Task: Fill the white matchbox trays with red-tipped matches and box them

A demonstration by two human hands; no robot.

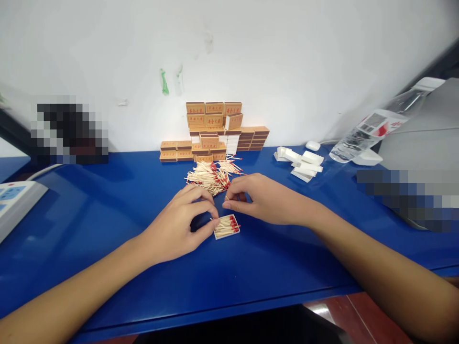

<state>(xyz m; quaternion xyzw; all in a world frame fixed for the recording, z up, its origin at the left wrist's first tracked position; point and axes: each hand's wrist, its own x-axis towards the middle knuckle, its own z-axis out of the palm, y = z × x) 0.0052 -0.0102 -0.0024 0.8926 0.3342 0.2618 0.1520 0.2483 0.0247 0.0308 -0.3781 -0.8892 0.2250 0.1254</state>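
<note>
A small white matchbox tray point(227, 227) filled with red-tipped matches lies on the blue table point(107, 215). My left hand point(181, 222) has its fingers curled, the thumb and forefinger pressing the tray's left end. Just above the tray, my right hand point(261, 198) curls its fingers in a pinch near the tray's far edge; what it holds, if anything, is too small to make out. Behind both hands lies a loose pile of matches point(211, 174).
Stacked tan matchboxes point(213, 129) stand against the white wall. Empty white trays point(303, 165) lie at the right, near a tilted plastic water bottle point(373, 129). A white power strip point(14, 200) is at the left edge. The table's front edge runs near my forearms.
</note>
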